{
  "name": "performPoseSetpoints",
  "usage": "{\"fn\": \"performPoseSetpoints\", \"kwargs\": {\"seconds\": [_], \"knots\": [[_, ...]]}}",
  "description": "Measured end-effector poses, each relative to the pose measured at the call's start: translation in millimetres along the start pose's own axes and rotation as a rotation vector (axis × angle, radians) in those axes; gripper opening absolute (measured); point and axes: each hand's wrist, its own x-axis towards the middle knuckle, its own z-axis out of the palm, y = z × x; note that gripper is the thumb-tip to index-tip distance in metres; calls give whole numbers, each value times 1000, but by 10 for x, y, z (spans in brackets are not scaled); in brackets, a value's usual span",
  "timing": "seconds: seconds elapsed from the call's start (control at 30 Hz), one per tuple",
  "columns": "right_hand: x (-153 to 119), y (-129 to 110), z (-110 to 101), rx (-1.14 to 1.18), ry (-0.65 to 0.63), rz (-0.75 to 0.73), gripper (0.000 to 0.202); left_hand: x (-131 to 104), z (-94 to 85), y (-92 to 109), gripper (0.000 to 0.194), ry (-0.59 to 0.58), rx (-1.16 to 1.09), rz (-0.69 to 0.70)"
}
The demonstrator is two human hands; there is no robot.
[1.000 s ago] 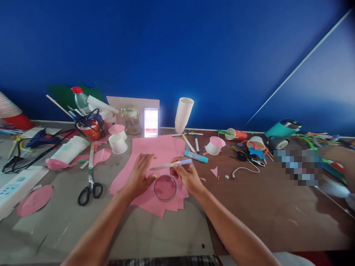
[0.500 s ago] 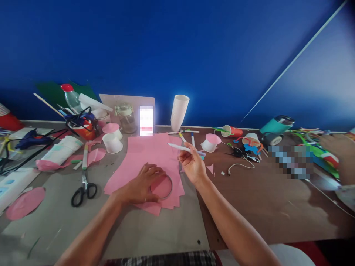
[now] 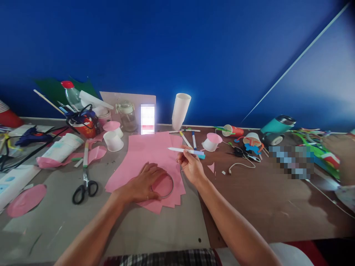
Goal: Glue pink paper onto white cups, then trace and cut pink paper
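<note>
Several pink paper sheets lie loosely stacked in front of me. On them rests a thin round ring, with pink paper showing through its middle. My left hand lies over the ring's left side, thumb and fingers curved about its edge, holding it against the paper. My right hand is raised above the right edge of the sheets. It pinches a white marker pen, whose uncapped tip points left; a purple-blue section shows at its rear end.
Scissors and a pink paper disc lie to the left. White paper cups stand behind, and stacked cups lean near a lit phone. More markers lie behind my right hand. Another person's arm is at far right.
The marker pen has turned a little and now lies more level in my right hand, its rear end more visible. My left hand stays on the ring.
</note>
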Motion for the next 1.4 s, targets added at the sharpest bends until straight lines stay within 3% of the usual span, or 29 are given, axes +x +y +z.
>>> {"fn": "performPoseSetpoints", "kwargs": {"seconds": [0.13,0.27,0.37,0.57,0.7,0.8,0.87,1.07,1.23,1.4], "knots": [[-15,20,1,-67,-3,-24,34,-7,14,-31,81,17,7,26],[-50,-2,-2,-302,-176,-17,39,-9,38,-52,81,49,9,47],[-83,-28,9,-462,-300,-43,35,-10,28,-26,87,40,18,32],[-137,-97,72,-759,-396,-192,14,23,-44,36,90,-5,113,6],[-174,-203,77,-902,-496,-210,17,99,-69,24,87,-44,218,49],[-262,-275,1,-1066,-529,-247,18,148,-73,34,83,-41,268,116],[-373,-281,-83,-1116,-553,-257,22,159,-80,68,81,-44,274,85],[-758,-75,-289,-1351,-557,-446,26,121,-98,180,77,-43,277,83],[-849,67,-305,-1360,-594,-569,35,124,-101,229,102,-55,242,6],[-836,113,-326,-1363,-679,-555,43,135,-135,268,120,-93,213,-63]]}}
